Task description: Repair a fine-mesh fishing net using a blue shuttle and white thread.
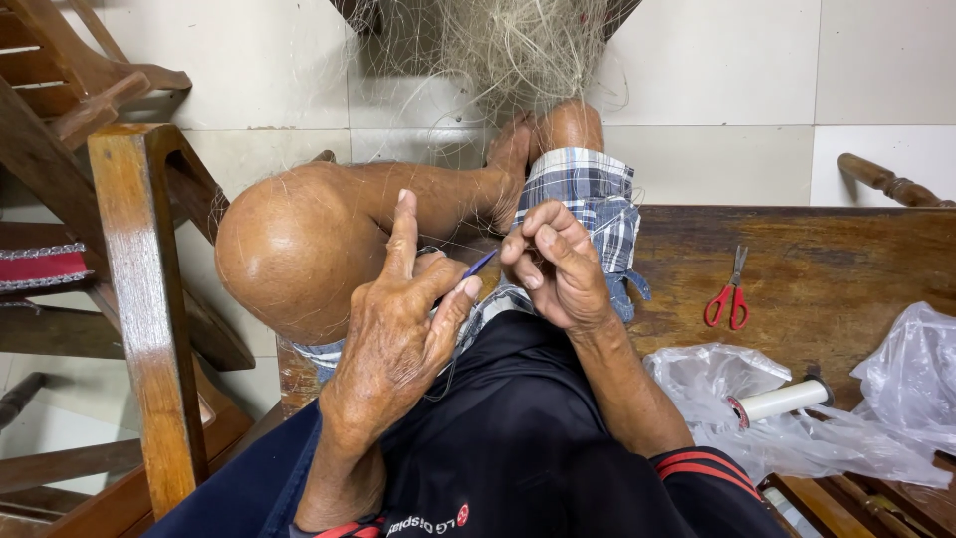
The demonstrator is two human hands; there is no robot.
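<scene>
Here left hand pinches a thin blue tool between thumb and fingers, index raised. Right hand just beside it, fingers curled, pinching fine net strands. Pale net bunches past the feet. Red scissors, white spool and clear plastic bags on wooden table, right.

Bare counter lies open to the right of the hands, broken only by the scissors. Further right and nearer, plastic bags and a spool crowd it. Left, a chair arm and raised knee block passage; net hangs ahead.
</scene>
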